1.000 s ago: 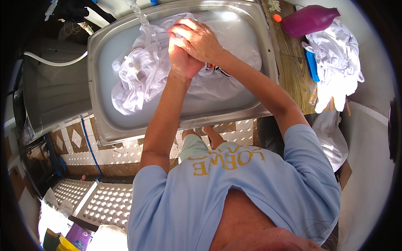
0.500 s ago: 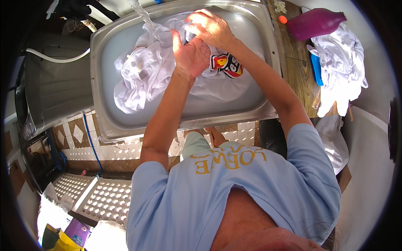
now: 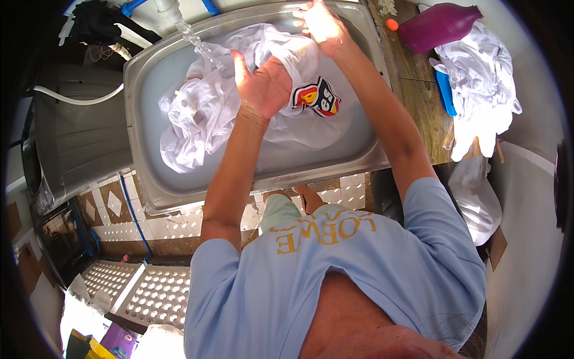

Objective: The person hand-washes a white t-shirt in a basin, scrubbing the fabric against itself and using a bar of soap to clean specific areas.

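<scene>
A white shirt (image 3: 206,110) with a red, yellow and black printed patch (image 3: 318,97) lies bunched and soaked in a metal sink (image 3: 140,173) full of cloudy water. Water runs from a white tap (image 3: 168,9) onto the cloth. My left hand (image 3: 263,87) is palm up with its thumb spread, and white cloth covers its fingertips. It looks open rather than gripping. My right hand (image 3: 324,29) is raised over the sink's far right side, brightly sunlit, its fingers apart and away from the cloth.
On the wooden counter (image 3: 421,113) to the right lie a purple bottle (image 3: 439,27), an orange cap (image 3: 391,24) and a heap of white clothes (image 3: 481,78) beside a blue object (image 3: 445,93). A dark grey appliance (image 3: 78,134) with a white hose (image 3: 84,102) stands left of the sink.
My right hand has moved away from my left hand, up and to the right. My left hand stays palm up, with cloth now over its fingertips.
</scene>
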Demonstrator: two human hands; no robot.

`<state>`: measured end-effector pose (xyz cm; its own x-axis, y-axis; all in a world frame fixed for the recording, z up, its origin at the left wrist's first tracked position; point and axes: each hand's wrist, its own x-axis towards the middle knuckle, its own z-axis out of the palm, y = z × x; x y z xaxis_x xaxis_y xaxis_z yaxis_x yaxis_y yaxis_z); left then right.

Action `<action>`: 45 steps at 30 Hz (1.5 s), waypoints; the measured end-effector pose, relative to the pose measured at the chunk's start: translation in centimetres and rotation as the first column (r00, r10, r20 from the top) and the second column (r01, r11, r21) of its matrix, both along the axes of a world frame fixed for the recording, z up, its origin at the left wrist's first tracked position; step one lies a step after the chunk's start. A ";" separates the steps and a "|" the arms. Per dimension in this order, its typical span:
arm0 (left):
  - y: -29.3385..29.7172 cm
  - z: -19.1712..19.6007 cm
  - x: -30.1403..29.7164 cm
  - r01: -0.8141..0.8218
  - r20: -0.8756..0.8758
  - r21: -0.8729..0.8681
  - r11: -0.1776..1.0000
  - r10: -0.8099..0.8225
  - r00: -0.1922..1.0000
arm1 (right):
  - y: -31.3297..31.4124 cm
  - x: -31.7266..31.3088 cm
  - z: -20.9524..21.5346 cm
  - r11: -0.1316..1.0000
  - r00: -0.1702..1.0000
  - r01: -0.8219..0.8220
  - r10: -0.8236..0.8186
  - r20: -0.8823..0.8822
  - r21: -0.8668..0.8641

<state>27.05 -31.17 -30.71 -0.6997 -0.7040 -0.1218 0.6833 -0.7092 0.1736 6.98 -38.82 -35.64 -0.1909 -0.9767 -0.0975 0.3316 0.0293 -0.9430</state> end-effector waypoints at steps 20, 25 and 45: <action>-0.3 0.8 0.6 0.037 0.093 -0.155 0.987 -0.023 0.995 | 5.5 0.7 2.7 0.969 0.959 0.215 -0.186 -0.214 0.121; -0.6 0.1 0.9 -0.029 0.237 -0.351 0.936 0.119 0.964 | 11.6 -1.6 2.8 0.989 0.767 0.097 -0.003 -0.642 0.111; 4.1 4.2 7.3 0.283 0.574 -0.387 0.878 -0.011 0.819 | 19.5 4.9 2.5 0.948 0.936 -0.245 0.286 -0.204 0.204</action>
<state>34.36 -27.11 -26.47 -0.7111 -0.6687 -0.2171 0.2719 -0.5464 0.7922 11.90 -19.35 -33.16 0.0361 -0.9666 -0.2537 0.0664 0.2556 -0.9645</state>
